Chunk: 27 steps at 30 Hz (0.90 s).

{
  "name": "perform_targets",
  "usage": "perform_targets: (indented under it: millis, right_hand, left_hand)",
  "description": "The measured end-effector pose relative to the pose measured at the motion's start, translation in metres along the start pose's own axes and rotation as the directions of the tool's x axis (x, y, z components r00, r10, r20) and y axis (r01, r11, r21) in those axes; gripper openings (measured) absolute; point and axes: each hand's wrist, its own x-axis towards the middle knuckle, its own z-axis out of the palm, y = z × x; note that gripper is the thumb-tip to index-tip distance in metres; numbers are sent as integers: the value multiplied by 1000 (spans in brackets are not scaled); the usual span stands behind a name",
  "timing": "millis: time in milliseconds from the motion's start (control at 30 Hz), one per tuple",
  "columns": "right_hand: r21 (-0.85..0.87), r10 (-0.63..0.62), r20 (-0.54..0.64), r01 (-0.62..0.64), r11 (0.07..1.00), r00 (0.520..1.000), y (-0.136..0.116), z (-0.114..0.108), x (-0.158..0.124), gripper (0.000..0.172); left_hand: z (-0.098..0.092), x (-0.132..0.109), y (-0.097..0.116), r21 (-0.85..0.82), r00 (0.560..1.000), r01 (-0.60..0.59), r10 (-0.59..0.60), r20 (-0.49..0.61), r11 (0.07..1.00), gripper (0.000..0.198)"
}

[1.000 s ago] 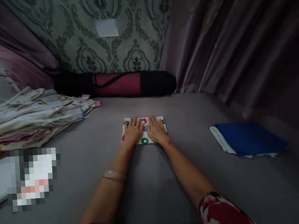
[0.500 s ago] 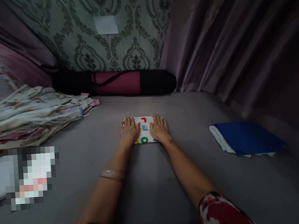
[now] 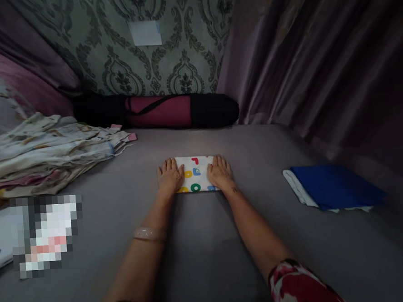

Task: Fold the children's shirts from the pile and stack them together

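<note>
A folded white cloth [image 3: 195, 175] with red, blue, yellow and green printed shapes lies flat on the grey sheet [image 3: 201, 251]. My left hand [image 3: 170, 175] rests palm down over its left edge, fingers stretched forward. Over the right edge lies my right hand [image 3: 219, 171], also flat with the fingers extended. Both thumbs point inward on the cloth, and its middle shows between them. The parts of the cloth beneath my palms are hidden.
A folded blue cloth [image 3: 336, 186] lies on pale ones at the right. Heaped patterned clothes [image 3: 51, 146] are at the left, above a white object [image 3: 5, 236] and a pixelated patch. A black and maroon long bag [image 3: 158, 111] lies along the wall.
My two hands have slid apart toward the cloth's left and right edges, so more of its printed middle shows. The cloth has stayed about where it was.
</note>
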Motion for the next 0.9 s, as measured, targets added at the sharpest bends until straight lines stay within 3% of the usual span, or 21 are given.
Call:
perform_targets:
  millis: [167,267,400,533,767,900]
  right_hand:
    - [3,1,-11,-1,1000,1000,-2,-4,-3,60]
    - [2,-45,-83,45,999,996,-10,-8,-8,58]
    - [19,-141,-104,143,989,985,-25,-4,-16,59]
    - [26,-129,-53,130,991,990,-30,5,-20,59]
    - [33,-146,-76,149,988,986,-37,-5,-24,57]
    - [48,-284,-111,290,956,953,-50,-3,-31,58]
  left_hand:
    - [-1,-1,-3,-30,1000,-12,11,-10,999,65]
    - [-5,-4,-3,-32,999,-24,23,-49,999,64]
    - [-7,-9,2,23,980,-131,133,-146,991,64]
    - [2,-11,7,40,974,-220,222,-52,975,65]
    - [3,-5,7,-74,983,-185,186,-3,980,62]
    - [-6,-1,4,-230,990,-119,97,-104,966,56]
